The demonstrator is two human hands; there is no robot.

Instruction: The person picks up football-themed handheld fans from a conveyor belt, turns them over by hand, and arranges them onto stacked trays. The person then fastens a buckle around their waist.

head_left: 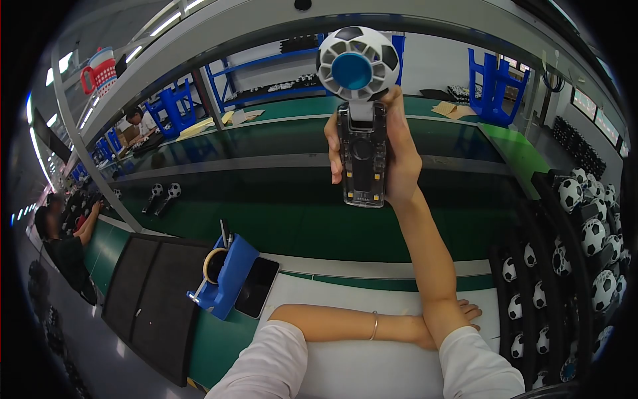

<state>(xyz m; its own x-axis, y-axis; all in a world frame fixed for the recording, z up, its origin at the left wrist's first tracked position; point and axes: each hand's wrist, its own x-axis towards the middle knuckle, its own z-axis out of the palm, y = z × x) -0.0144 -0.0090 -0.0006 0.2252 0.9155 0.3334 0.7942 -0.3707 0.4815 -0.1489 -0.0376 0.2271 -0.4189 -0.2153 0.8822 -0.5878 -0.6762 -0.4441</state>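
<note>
Raised in front of me is a handheld fan (362, 149) with a round soccer-ball head, a blue centre and a dark see-through handle. My right hand (402, 143) is wrapped round the handle from the right, fingertips showing on its left side. My left forearm, with a thin bracelet at the wrist, lies across a white mat (352, 359). Beneath my right elbow, my left hand (469, 311) rests on this mat with its fingers stretched out. The right arm hides part of it.
A blue tape dispenser (229, 276) and a black phone (258, 287) lie left of the mat. Dark trays (149, 299) sit further left. Racks of soccer-ball fans (593, 236) stand at right. Two fans (166, 196) lie on the green conveyor (266, 206). A co-worker (66, 246) works at far left.
</note>
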